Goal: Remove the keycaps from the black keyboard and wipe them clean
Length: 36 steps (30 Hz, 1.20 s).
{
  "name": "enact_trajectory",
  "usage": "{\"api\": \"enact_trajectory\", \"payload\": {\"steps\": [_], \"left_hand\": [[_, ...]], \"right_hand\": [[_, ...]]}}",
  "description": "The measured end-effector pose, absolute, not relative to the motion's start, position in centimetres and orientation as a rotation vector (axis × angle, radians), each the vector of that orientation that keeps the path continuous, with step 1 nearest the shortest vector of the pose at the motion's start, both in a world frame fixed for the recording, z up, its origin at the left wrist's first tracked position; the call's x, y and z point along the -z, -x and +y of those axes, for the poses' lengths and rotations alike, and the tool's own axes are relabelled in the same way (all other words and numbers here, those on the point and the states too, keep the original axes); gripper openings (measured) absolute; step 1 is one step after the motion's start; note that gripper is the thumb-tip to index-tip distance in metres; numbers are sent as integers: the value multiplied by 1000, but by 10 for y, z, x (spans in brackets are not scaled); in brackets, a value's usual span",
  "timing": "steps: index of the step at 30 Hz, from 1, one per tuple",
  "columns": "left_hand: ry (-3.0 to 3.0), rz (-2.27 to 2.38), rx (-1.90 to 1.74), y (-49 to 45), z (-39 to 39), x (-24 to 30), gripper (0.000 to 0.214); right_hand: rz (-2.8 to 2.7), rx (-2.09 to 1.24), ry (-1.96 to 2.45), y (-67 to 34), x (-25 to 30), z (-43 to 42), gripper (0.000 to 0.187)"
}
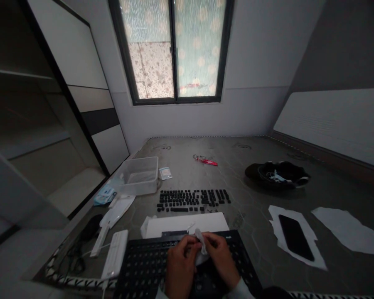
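Observation:
My left hand (181,261) and my right hand (218,254) meet over a black keyboard (149,265). Between their pinched fingers is a crumpled white tissue (201,241), part of it hanging below the fingertips. Much of the keyboard shows bare switch positions without keycaps; my hands hide its middle. Beyond it lies a white sheet (187,222), and a small white stick-like piece (190,226) rests on that. Loose black keycaps (179,198) are laid out in keyboard-like rows behind the sheet.
A clear plastic bin (140,176), a small packet (165,173) and a blue-white pack (104,195) are at left. Nearer stand a white power strip (115,254) and a black mouse (92,226). Rightward are a black cap (277,176) and a phone (296,236) on paper.

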<state>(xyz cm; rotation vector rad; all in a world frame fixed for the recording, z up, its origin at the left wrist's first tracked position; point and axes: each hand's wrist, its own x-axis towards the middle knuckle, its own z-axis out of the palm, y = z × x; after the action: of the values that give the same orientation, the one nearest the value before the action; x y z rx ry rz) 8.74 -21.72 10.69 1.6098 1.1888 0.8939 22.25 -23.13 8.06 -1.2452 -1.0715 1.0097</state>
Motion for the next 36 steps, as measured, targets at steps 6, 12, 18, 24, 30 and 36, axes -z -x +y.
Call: {"api": "enact_trajectory", "payload": {"steps": [6, 12, 18, 24, 30, 36], "left_hand": [[-1673, 1196, -898, -83, -224, -110, 33], [-1657, 1249, -927, -76, -221, -99, 36], [-1629, 1276, -942, -75, -218, -97, 37], [-1620, 1277, -919, -78, -215, -99, 33], [-1636, 1291, -899, -78, -211, -95, 27], [-1612, 1320, -940, -79, -210, -92, 24]], "right_hand": [[-1054, -1120, 1230, -222, -86, -233, 52], [-1061, -1065, 1231, -221, -82, -239, 53], [-1129, -1087, 1221, -223, -84, -241, 47], [-1019, -1077, 1285, -220, -89, -234, 40], [-1020, -990, 1307, -221, -87, -233, 39], [-1092, -985, 1329, -221, -84, -235, 35]]}}
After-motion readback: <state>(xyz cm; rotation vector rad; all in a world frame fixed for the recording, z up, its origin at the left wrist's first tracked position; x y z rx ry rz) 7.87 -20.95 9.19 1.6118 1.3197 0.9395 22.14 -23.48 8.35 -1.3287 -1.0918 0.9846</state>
